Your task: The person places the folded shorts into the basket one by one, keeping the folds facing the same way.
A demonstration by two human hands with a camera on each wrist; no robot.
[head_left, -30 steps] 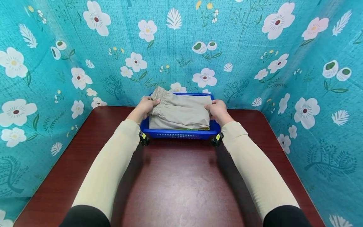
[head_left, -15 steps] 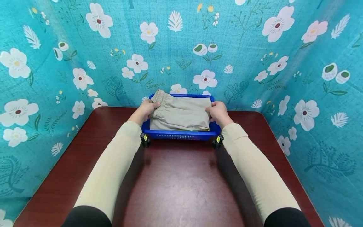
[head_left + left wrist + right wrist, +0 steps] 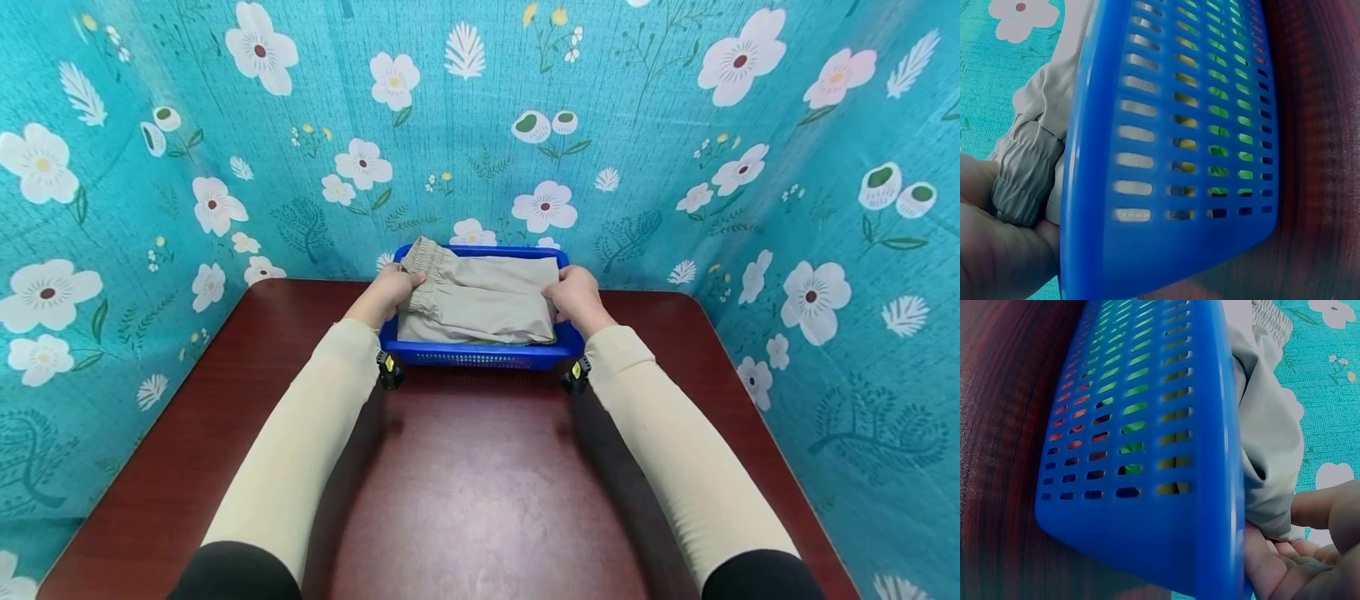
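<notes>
Folded beige pants [image 3: 487, 296] with a gathered elastic waistband lie on top in a blue plastic basket [image 3: 480, 357]. My left hand [image 3: 390, 289] pinches the waistband end, thumb on top, at the basket's left side. At the opposite end my right hand [image 3: 576, 293] holds the other edge of the fold between thumb and fingers. In the left wrist view the ruffled waistband [image 3: 1025, 169] bulges over the basket rim beside the thumb. In the right wrist view the fingers [image 3: 1266, 565] sit under the cloth, right at the rim.
The basket stands at the back of a dark red wooden table [image 3: 480, 483]. Green, yellow and red pieces show through its slots [image 3: 1135, 425] below the pants. A turquoise flowered cloth [image 3: 480, 125] hangs behind and along both sides.
Over the last second the waistband end has sunk slightly into the basket, and my left hand has shifted a little to the right. My right hand has barely moved.
</notes>
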